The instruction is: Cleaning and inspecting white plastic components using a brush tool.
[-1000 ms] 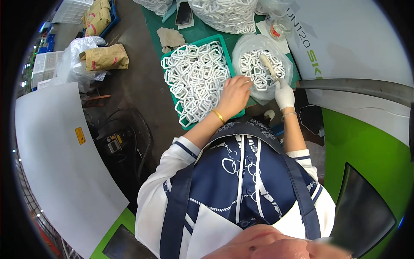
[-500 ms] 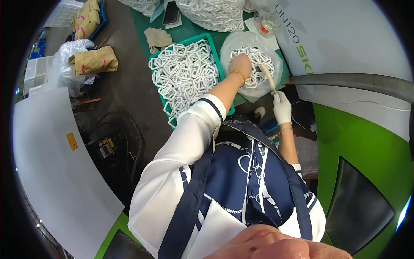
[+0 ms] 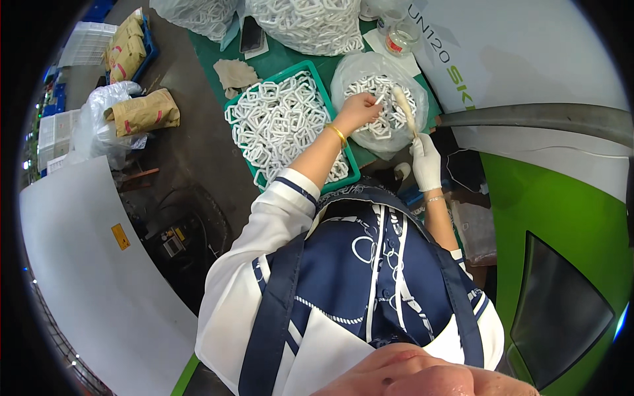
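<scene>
My bare left hand (image 3: 360, 111), with a gold bracelet at its wrist, is closed in a pinch at the left side of an open clear plastic bag (image 3: 343, 69). A small white chain link (image 3: 380, 99) shows at its fingertips. White links (image 3: 389, 122) fill the bag. My right hand (image 3: 426, 165), in a white glove, is closed on the lower end of a slim pale tan stick-like tool (image 3: 405, 109), whose kind I cannot make out. Its upper part rises over the bag. Left of the bag, a green tray (image 3: 352, 173) is heaped with white links (image 3: 281, 119).
On the green table (image 3: 205, 49) are a large bag of white links (image 3: 310, 26), a phone (image 3: 251, 34), a crumpled cloth (image 3: 236, 76) and a glass jar (image 3: 401, 41). A grey metal bar (image 3: 528, 119) and a green-and-white machine (image 3: 528, 191) stand at the right. Brown sacks (image 3: 145, 112) lie at the left.
My left hand has drawn back out of the links toward the bag's left side, a link now showing at its fingertips. The tool in my right hand has swung more upright.
</scene>
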A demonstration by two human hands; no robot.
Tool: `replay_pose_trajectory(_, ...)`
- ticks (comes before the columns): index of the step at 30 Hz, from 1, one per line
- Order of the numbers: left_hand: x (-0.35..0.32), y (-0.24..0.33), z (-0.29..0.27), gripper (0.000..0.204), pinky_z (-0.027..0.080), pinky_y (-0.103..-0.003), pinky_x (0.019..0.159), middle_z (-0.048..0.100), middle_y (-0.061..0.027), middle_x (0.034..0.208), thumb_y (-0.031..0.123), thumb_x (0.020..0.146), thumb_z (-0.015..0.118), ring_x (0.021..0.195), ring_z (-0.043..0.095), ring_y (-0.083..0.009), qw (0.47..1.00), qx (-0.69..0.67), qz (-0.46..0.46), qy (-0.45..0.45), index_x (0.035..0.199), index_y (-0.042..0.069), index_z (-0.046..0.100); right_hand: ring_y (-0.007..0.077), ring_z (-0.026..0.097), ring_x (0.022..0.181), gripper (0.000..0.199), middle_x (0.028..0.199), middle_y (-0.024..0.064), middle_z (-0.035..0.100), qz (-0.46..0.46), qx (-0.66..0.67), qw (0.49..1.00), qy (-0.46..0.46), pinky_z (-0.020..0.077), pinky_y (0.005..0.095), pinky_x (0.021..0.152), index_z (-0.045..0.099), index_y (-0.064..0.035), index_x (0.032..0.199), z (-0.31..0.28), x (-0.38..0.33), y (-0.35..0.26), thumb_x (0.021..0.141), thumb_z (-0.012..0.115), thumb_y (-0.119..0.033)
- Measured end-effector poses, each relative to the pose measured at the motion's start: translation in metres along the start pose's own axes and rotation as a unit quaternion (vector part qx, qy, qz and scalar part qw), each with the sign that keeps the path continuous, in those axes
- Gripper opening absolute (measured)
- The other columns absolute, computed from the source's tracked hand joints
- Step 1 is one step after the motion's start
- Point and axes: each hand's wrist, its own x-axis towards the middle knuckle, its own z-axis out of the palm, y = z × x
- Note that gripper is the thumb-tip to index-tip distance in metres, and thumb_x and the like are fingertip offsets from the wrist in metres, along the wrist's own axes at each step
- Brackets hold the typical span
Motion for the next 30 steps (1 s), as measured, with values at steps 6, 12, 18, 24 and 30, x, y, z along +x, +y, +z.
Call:
replay_pose_trajectory(6,-0.044,0.026,-0.006,0.026,0.058,-0.025,0.073,0.070,-0.0096,0.092,0.009,0.091,0.069,0.081,0.069,-0.0138,0.994,-0.098,0.002,-0.042,0.110,-0.007,0.062,0.0458,0.063,0.094,0.026,0.097,0.0271,0.066,-0.098,-0.037,0.993,-0.055,0.0513,0.0438,0.079,0.062,-0.0049,0.116,0.015,-0.004,-0.011,0.101,0.051,-0.024)
replay_pose_trajectory(12,-0.060,0.030,-0.007,0.027,0.057,-0.024,0.066,0.070,-0.0097,0.089,0.006,0.088,0.072,0.074,0.068,-0.0134,0.991,-0.131,0.024,-0.006,0.109,-0.009,0.064,0.0443,0.064,0.087,0.026,0.092,0.0259,0.066,-0.070,-0.102,0.992,0.016,0.0506,0.0463,0.074,0.061,-0.0068,0.115,0.002,0.003,-0.023,0.103,0.048,-0.026)
replay_pose_trajectory(18,-0.062,0.028,-0.005,0.025,0.057,-0.024,0.065,0.070,-0.0094,0.088,0.005,0.087,0.072,0.073,0.067,-0.0124,0.991,-0.122,0.052,0.003,0.107,-0.009,0.065,0.0465,0.063,0.089,0.027,0.092,0.0269,0.065,-0.102,-0.142,0.985,0.007,0.0501,0.0484,0.074,0.062,-0.0074,0.114,-0.002,0.001,-0.007,0.102,0.048,-0.028)
replay_pose_trajectory(24,-0.062,0.023,0.001,0.026,0.059,-0.025,0.072,0.070,-0.0098,0.095,0.005,0.090,0.070,0.080,0.069,-0.0136,0.992,-0.127,0.007,0.024,0.112,-0.007,0.064,0.0482,0.062,0.089,0.030,0.090,0.0275,0.065,-0.039,-0.105,0.992,0.054,0.0489,0.0507,0.075,0.061,-0.0044,0.109,-0.023,0.018,0.016,0.102,0.046,-0.029)
replay_pose_trajectory(30,-0.073,0.018,-0.002,0.041,0.056,-0.034,0.083,0.065,-0.0164,0.118,0.015,0.091,0.069,0.105,0.067,-0.0260,0.962,0.100,0.167,0.190,0.127,-0.002,0.058,0.0466,0.063,0.084,0.030,0.086,0.0265,0.065,-0.034,-0.083,0.996,0.020,0.0486,0.0493,0.073,0.061,-0.0027,0.109,-0.015,0.014,0.018,0.102,0.046,-0.028)
